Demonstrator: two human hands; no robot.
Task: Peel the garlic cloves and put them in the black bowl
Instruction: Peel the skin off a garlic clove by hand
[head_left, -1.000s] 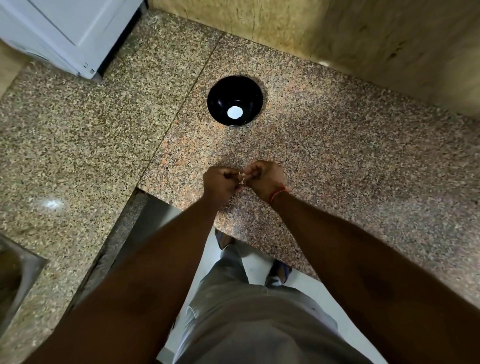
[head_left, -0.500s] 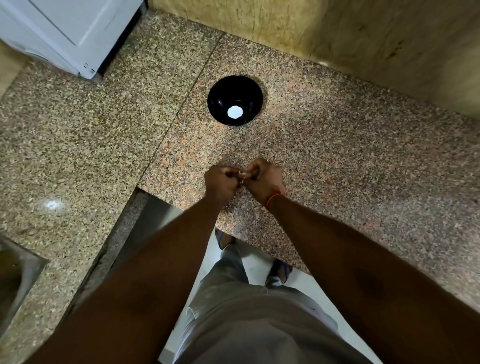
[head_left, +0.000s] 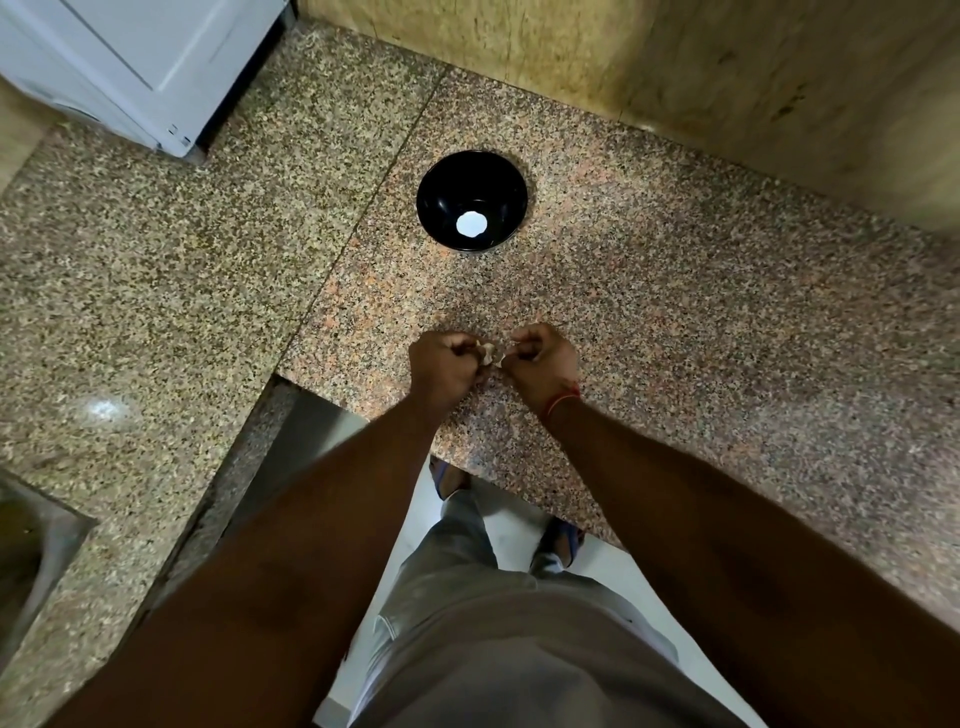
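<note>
Garlic was held between the two hands, just above the near edge of the granite counter, well short of the bowl.

Left hand: fingers were curled tight, the clove pinched at the fingertips. Right hand: fingers were likewise curled, and a pale flake of skin was pinched against the clove. A red thread was noted at the right wrist. Peeling was judged to be under way and not finished; no clove could be made out in the bowl for certain.

Risks, as judged:
- The clove could be lost over the counter edge to the floor, since it was worked close to that edge and a half-peeled clove is slick.
- Papery skin could be carried into the bowl with the clove if it was not fully stripped.
- Loose skin would be hard to find on the speckled stone.

Materials, left to right: a white, smooth, flat-panelled appliance at far left; polished granite, mottled brown and pink, with a straight seam between slabs; a round, glossy black bowl, a bright white patch at its bottom, whether reflection or contents could not be told; a dull yellowish wall behind.
</note>
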